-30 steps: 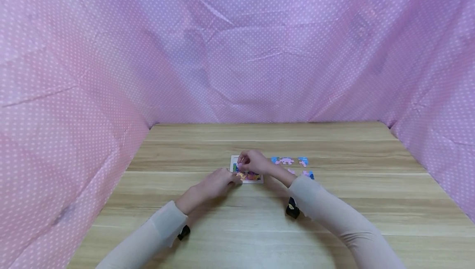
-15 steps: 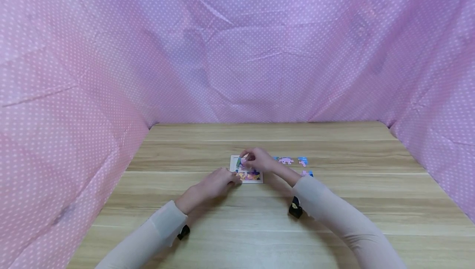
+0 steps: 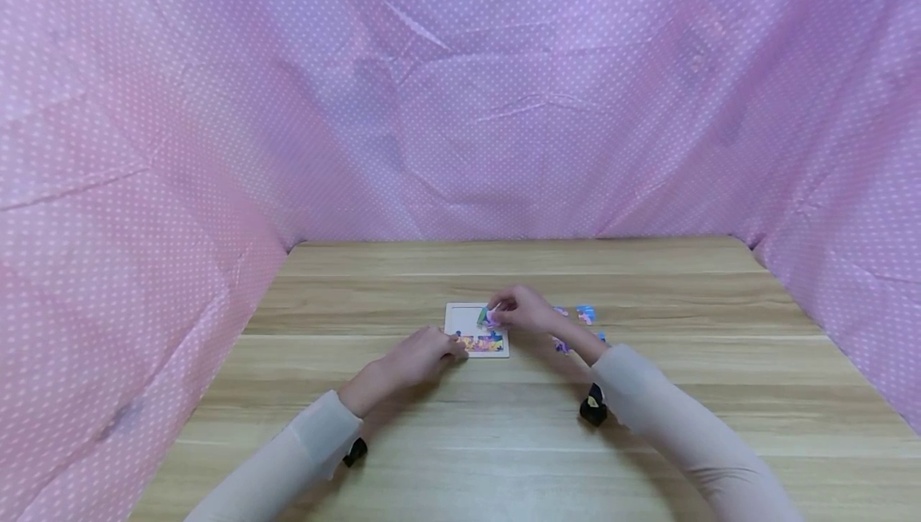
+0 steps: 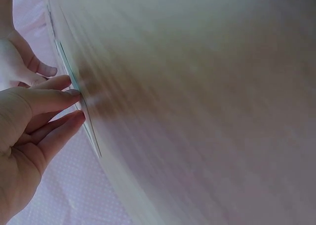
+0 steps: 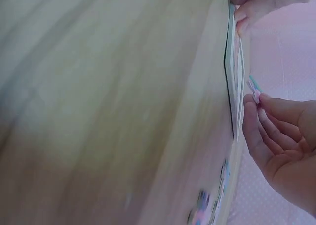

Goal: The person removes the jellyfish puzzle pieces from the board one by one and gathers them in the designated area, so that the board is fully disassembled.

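In the head view, a white-framed puzzle board (image 3: 464, 319) lies flat on the table, with colourful puzzle pieces (image 3: 490, 343) along its near side. My left hand (image 3: 421, 356) rests its fingertips on the board's near left corner; in the left wrist view its fingers (image 4: 54, 100) look fairly straight against the board's edge. Over the board's right part, my right hand (image 3: 523, 311) pinches a pink and green puzzle piece (image 3: 492, 316). The right wrist view shows that piece (image 5: 255, 90) between thumb and fingers, above the board (image 5: 230, 71).
Several loose puzzle pieces (image 3: 586, 314) lie right of the board, some partly hidden by the right hand and forearm. Black wrist-worn devices (image 3: 593, 406) show under both sleeves. A pink dotted cloth (image 3: 460, 106) hangs behind the wooden table (image 3: 460, 450) and at its sides.
My right hand has moved rightward across the board, carrying the pinched piece from the left part to the right part. The left hand stays at the board's corner.
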Motion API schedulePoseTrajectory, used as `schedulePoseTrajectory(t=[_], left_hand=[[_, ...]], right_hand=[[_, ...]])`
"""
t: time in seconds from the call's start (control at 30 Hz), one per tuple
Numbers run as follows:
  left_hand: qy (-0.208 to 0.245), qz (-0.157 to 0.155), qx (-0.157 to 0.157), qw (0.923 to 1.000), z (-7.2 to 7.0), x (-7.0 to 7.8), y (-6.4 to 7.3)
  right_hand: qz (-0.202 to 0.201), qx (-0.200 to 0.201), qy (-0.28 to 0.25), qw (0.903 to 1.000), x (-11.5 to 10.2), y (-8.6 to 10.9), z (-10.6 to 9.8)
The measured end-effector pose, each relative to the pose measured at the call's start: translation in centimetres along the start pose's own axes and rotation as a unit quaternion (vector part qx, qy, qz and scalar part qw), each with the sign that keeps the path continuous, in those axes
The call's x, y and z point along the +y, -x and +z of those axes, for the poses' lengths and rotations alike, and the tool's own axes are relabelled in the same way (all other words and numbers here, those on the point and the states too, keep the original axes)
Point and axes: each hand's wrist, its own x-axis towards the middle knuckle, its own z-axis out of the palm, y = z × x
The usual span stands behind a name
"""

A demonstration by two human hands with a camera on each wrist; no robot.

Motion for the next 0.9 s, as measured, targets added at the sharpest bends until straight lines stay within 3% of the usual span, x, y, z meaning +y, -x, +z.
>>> schedulePoseTrajectory(t=[0.4,0.6,0.9], left_hand=[[0.013,-0.009,-0.008,0.9998,-0.1,0.1,0.1],[0.011,-0.013,-0.006,0.9998,0.0,0.1,0.1],[0.019,-0.007,-0.002,0.9998,0.0,0.0,0.3]], right_hand=[[0.009,-0.027,-0.042,0.9987,2.1,1.9,-1.5],[0.003,-0.036,-0.023,0.9991,2.8,2.9,-2.5],[-0.012,-0.084,-0.017,0.9962,3.3,4.1,-4.0]])
